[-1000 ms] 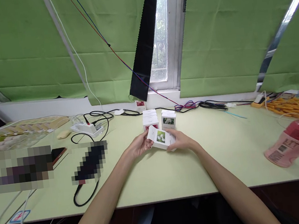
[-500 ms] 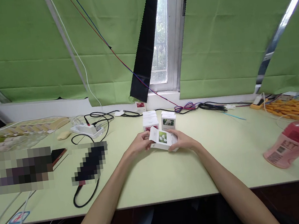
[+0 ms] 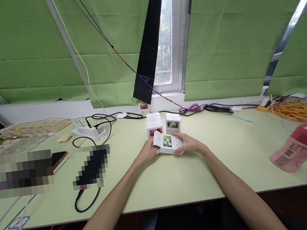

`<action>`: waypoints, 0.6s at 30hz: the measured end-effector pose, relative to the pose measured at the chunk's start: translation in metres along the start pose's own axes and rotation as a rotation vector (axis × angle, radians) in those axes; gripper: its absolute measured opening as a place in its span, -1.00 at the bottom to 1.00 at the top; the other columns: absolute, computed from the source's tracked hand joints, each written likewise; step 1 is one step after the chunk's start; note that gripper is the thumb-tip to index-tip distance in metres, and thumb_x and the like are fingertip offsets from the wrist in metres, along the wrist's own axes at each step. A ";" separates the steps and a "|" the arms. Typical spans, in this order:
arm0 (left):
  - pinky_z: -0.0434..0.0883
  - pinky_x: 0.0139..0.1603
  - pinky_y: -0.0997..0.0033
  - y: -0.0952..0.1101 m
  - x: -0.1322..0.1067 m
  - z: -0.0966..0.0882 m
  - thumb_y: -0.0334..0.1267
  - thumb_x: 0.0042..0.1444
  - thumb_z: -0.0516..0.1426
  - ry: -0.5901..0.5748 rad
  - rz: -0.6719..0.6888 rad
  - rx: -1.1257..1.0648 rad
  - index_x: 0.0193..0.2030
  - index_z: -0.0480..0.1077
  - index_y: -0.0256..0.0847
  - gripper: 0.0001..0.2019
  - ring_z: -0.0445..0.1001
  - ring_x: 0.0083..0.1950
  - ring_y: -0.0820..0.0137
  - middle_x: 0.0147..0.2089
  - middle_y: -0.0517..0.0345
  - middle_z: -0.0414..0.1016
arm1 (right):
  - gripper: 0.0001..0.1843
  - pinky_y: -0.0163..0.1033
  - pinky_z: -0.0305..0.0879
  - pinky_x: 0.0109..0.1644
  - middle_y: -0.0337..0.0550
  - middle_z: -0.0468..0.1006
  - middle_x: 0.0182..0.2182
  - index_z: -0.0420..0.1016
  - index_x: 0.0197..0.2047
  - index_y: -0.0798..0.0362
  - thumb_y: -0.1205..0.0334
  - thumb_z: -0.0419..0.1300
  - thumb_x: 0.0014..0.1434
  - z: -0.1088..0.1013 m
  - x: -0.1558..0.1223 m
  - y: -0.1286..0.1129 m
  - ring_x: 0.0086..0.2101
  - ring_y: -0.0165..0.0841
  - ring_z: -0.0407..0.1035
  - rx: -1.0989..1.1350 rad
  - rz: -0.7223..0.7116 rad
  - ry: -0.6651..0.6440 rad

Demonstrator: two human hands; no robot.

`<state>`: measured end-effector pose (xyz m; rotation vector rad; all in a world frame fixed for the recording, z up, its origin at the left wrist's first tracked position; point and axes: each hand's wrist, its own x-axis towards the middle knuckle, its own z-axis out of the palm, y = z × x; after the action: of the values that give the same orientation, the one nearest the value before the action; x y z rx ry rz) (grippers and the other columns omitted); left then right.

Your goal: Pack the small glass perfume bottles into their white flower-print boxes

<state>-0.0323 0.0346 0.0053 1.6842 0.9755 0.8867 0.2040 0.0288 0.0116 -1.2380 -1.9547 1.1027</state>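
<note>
A small white box with a white-flower picture lies between both my hands, just above the pale green table. My left hand grips its left end with curled fingers. Fingers of my right hand wrap round its right end. Just behind stand two more white boxes: one with a red-flower picture and one with a white-flower picture. A tiny box with a red picture sits on the window sill.
A power strip with black cables lies back left, near a phone and trays of food. A pink bottle lies on its side at the right. Orange pieces and cables line the back right.
The held box has shifted slightly away from me and lower toward the table; both hands have closed in around it. Another person's fingers have appeared at the far left edge.
</note>
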 end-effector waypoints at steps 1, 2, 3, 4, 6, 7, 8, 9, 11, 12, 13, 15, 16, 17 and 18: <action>0.33 -0.56 0.50 -0.001 0.001 0.002 -0.35 -0.17 0.23 0.019 -0.001 -0.010 -0.28 0.55 -0.32 -0.76 0.41 -0.47 0.40 -0.40 0.06 0.56 | -0.02 -0.01 0.34 0.20 -0.10 0.51 0.11 0.38 0.29 -0.01 0.20 0.54 -0.25 -0.002 0.000 0.001 0.08 -0.11 0.40 -0.019 0.001 0.001; 0.35 -0.56 0.49 -0.002 0.002 0.004 -0.35 -0.18 0.23 0.034 -0.003 -0.017 -0.28 0.55 -0.32 -0.75 0.43 -0.46 0.38 -0.38 0.05 0.57 | -0.01 0.00 0.34 0.20 -0.09 0.51 0.12 0.38 0.29 -0.01 0.19 0.54 -0.25 -0.004 -0.001 0.002 0.08 -0.10 0.40 -0.035 0.003 0.001; 0.37 -0.57 0.48 -0.002 0.003 0.006 -0.35 -0.19 0.23 0.041 -0.004 -0.021 -0.29 0.55 -0.33 -0.75 0.44 -0.46 0.37 -0.37 0.04 0.58 | 0.00 0.00 0.33 0.21 -0.09 0.51 0.12 0.38 0.30 0.00 0.18 0.55 -0.25 -0.006 -0.001 0.003 0.08 -0.09 0.40 -0.046 0.007 0.002; 0.38 -0.58 0.46 -0.003 0.004 0.008 -0.35 -0.19 0.23 0.040 -0.002 -0.024 -0.29 0.55 -0.33 -0.76 0.44 -0.47 0.37 -0.36 0.03 0.58 | 0.01 0.01 0.32 0.21 -0.09 0.50 0.13 0.38 0.30 -0.01 0.17 0.55 -0.26 -0.008 -0.001 0.005 0.09 -0.09 0.39 -0.057 0.010 0.003; 0.39 -0.59 0.45 -0.004 0.005 0.009 -0.35 -0.18 0.22 0.028 0.010 -0.021 -0.29 0.54 -0.34 -0.76 0.45 -0.49 0.37 -0.35 0.02 0.58 | 0.01 0.00 0.32 0.22 -0.10 0.50 0.13 0.39 0.30 -0.02 0.16 0.55 -0.26 -0.012 -0.001 0.009 0.09 -0.08 0.38 -0.066 0.013 -0.005; 0.39 -0.60 0.44 -0.004 0.006 0.010 -0.35 -0.17 0.21 0.023 0.016 -0.016 -0.29 0.54 -0.34 -0.76 0.45 -0.48 0.36 -0.34 0.01 0.58 | 0.01 -0.01 0.33 0.21 -0.10 0.51 0.12 0.39 0.30 -0.02 0.16 0.56 -0.26 -0.014 -0.001 0.011 0.09 -0.09 0.39 -0.067 0.013 -0.013; 0.40 -0.60 0.44 -0.004 0.006 0.010 -0.35 -0.16 0.20 0.025 0.025 -0.012 -0.27 0.55 -0.33 -0.75 0.46 -0.46 0.35 -0.32 0.01 0.59 | 0.00 -0.01 0.34 0.19 -0.11 0.51 0.11 0.39 0.30 -0.02 0.15 0.56 -0.25 -0.016 -0.002 0.013 0.07 -0.10 0.40 -0.067 0.014 -0.017; 0.41 -0.59 0.44 -0.004 0.006 0.009 -0.35 -0.15 0.19 0.033 0.037 -0.010 -0.23 0.55 -0.32 -0.72 0.48 -0.42 0.33 -0.27 0.00 0.60 | 0.01 -0.02 0.36 0.18 -0.11 0.52 0.10 0.40 0.30 -0.02 0.16 0.56 -0.26 -0.018 -0.002 0.015 0.06 -0.10 0.41 -0.069 0.021 -0.017; 0.45 -0.56 0.44 -0.004 0.005 0.007 -0.32 -0.10 0.19 0.049 0.055 -0.004 -0.14 0.56 -0.30 -0.67 0.52 -0.33 0.29 -0.16 -0.03 0.61 | 0.01 -0.02 0.37 0.17 -0.13 0.53 0.08 0.40 0.30 -0.02 0.17 0.56 -0.27 -0.022 -0.003 0.018 0.04 -0.11 0.42 -0.071 0.031 -0.006; 0.47 -0.54 0.43 -0.004 0.005 0.006 -0.29 -0.07 0.19 0.057 0.056 0.004 -0.12 0.56 -0.30 -0.67 0.53 -0.30 0.29 -0.12 -0.04 0.61 | 0.01 -0.01 0.37 0.17 -0.14 0.53 0.08 0.41 0.29 -0.03 0.17 0.56 -0.27 -0.024 -0.003 0.018 0.04 -0.11 0.42 -0.066 0.034 -0.001; 0.49 -0.53 0.43 -0.004 0.005 0.004 -0.26 -0.04 0.20 0.068 0.050 0.018 -0.12 0.55 -0.29 -0.68 0.54 -0.29 0.29 -0.10 -0.04 0.61 | 0.00 -0.01 0.37 0.18 -0.14 0.54 0.07 0.42 0.29 -0.04 0.19 0.56 -0.28 -0.026 -0.004 0.019 0.04 -0.11 0.42 -0.061 0.036 0.006; 0.49 -0.53 0.41 -0.006 0.005 0.002 -0.19 -0.02 0.22 0.094 0.022 0.052 -0.20 0.53 -0.27 -0.74 0.54 -0.35 0.32 -0.13 -0.02 0.60 | -0.01 -0.02 0.38 0.16 -0.15 0.56 0.05 0.44 0.27 -0.03 0.21 0.55 -0.30 -0.030 -0.006 0.019 0.03 -0.11 0.43 -0.049 0.041 0.015; 0.48 -0.54 0.41 -0.007 0.006 0.001 -0.16 -0.02 0.23 0.107 0.007 0.068 -0.24 0.52 -0.26 -0.75 0.53 -0.39 0.34 -0.17 0.01 0.59 | -0.01 -0.03 0.39 0.15 -0.14 0.57 0.03 0.45 0.27 -0.03 0.22 0.55 -0.30 -0.032 -0.008 0.019 0.01 -0.11 0.44 -0.042 0.047 0.018; 0.47 -0.54 0.41 -0.009 0.006 0.001 -0.13 -0.01 0.24 0.117 -0.003 0.078 -0.26 0.50 -0.25 -0.75 0.52 -0.43 0.36 -0.20 0.03 0.59 | -0.02 -0.04 0.40 0.13 -0.14 0.57 0.02 0.46 0.26 -0.02 0.23 0.54 -0.31 -0.034 -0.009 0.019 0.00 -0.12 0.45 -0.036 0.053 0.020; 0.46 -0.54 0.41 -0.010 0.006 0.001 -0.11 -0.01 0.24 0.124 -0.008 0.084 -0.26 0.49 -0.24 -0.75 0.52 -0.46 0.37 -0.22 0.05 0.58 | -0.03 -0.06 0.41 0.12 -0.14 0.58 0.01 0.46 0.25 -0.01 0.23 0.54 -0.31 -0.036 -0.011 0.019 -0.01 -0.12 0.45 -0.030 0.058 0.018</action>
<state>-0.0312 0.0422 -0.0039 1.7107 1.1158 0.9657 0.2453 0.0358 0.0130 -1.3234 -1.9403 1.0902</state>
